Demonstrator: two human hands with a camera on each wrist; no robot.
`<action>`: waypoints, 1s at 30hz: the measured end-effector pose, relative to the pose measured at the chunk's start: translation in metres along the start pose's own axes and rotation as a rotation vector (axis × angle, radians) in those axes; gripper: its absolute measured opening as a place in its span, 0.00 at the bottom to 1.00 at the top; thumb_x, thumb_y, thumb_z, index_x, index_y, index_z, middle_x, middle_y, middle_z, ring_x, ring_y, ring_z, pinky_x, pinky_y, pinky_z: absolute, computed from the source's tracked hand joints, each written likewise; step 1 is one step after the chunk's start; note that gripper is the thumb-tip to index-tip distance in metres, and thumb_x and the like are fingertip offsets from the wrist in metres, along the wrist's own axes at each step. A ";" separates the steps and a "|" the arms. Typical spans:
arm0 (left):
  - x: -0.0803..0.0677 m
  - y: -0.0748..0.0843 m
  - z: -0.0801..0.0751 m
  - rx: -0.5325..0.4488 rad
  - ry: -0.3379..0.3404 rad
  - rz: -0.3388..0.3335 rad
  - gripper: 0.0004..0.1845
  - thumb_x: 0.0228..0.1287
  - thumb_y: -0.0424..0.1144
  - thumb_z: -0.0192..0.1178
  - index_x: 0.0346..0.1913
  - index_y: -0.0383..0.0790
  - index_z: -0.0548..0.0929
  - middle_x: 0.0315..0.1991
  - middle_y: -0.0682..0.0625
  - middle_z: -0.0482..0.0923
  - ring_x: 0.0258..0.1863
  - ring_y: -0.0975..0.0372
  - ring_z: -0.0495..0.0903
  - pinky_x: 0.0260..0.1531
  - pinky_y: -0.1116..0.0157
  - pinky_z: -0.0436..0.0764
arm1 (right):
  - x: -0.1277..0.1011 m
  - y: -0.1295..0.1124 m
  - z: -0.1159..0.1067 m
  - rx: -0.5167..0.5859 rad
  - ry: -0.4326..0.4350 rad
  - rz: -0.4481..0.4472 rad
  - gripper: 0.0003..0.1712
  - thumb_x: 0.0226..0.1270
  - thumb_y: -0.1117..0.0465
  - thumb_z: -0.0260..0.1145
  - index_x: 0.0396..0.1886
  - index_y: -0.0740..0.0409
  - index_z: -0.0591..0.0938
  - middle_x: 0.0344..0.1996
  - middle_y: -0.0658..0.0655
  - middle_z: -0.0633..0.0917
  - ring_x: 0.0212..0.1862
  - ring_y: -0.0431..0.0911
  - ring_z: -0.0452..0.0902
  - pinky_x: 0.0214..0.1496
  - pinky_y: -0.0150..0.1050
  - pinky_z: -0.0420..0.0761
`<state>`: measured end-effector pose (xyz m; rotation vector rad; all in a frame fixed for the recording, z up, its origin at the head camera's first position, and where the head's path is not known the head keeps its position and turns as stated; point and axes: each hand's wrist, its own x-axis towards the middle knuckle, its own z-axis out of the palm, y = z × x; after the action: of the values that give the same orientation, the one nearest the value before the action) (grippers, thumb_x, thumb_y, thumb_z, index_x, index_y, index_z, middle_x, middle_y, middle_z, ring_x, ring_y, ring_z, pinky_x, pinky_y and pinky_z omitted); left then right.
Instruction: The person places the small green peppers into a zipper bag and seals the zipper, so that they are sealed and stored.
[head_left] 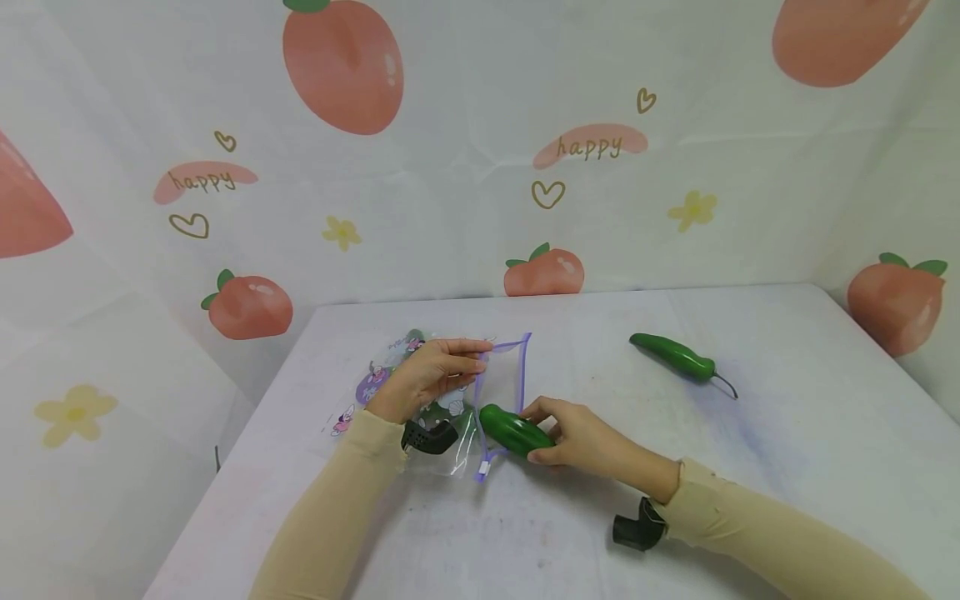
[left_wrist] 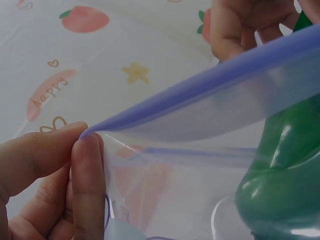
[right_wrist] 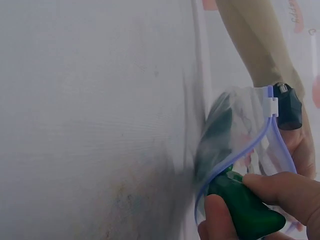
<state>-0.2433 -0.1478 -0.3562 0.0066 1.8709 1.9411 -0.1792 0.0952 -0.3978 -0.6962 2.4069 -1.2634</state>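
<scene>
A clear zip bag (head_left: 461, 454) with a purple zip edge and cartoon prints lies on the table, its mouth spread toward the right. My left hand (head_left: 435, 375) pinches the far part of the bag's rim; in the left wrist view thumb and finger meet on the purple zip (left_wrist: 165, 102). In my right hand (head_left: 581, 433) is a thick green pepper (head_left: 517, 431), gripped by one end. Its other end is at the bag's mouth, and the right wrist view shows the pepper (right_wrist: 247, 207) partly inside the rim. Something dark green (right_wrist: 218, 132) shows through the plastic.
A long green chili pepper (head_left: 675, 357) with a thin curved stem lies at the back right of the white table (head_left: 570, 542). A printed cloth (head_left: 450, 208) hangs behind and beside the table. Each wrist carries a black camera mount (head_left: 637, 527).
</scene>
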 end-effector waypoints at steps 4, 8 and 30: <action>0.000 0.000 0.001 0.002 -0.001 0.000 0.21 0.61 0.25 0.62 0.59 0.29 0.78 0.37 0.54 0.82 0.32 0.67 0.80 0.38 0.73 0.83 | 0.001 -0.002 -0.001 -0.069 0.005 -0.037 0.30 0.54 0.64 0.74 0.58 0.60 0.77 0.50 0.61 0.80 0.44 0.50 0.80 0.39 0.35 0.83; 0.000 0.000 0.001 0.009 -0.005 0.003 0.22 0.61 0.25 0.62 0.59 0.30 0.78 0.38 0.54 0.82 0.33 0.67 0.80 0.39 0.72 0.83 | 0.002 -0.004 0.000 -0.089 0.000 -0.048 0.31 0.54 0.65 0.75 0.59 0.62 0.77 0.49 0.61 0.80 0.44 0.49 0.80 0.43 0.39 0.84; 0.000 0.002 0.000 -0.036 -0.020 0.009 0.22 0.61 0.25 0.62 0.59 0.28 0.77 0.34 0.53 0.81 0.29 0.67 0.82 0.33 0.74 0.83 | 0.023 -0.001 0.015 -0.035 0.040 -0.029 0.27 0.56 0.63 0.73 0.56 0.67 0.80 0.47 0.60 0.81 0.41 0.45 0.81 0.33 0.29 0.82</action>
<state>-0.2440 -0.1474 -0.3545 0.0239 1.8257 1.9733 -0.1905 0.0716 -0.4074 -0.7250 2.4652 -1.2603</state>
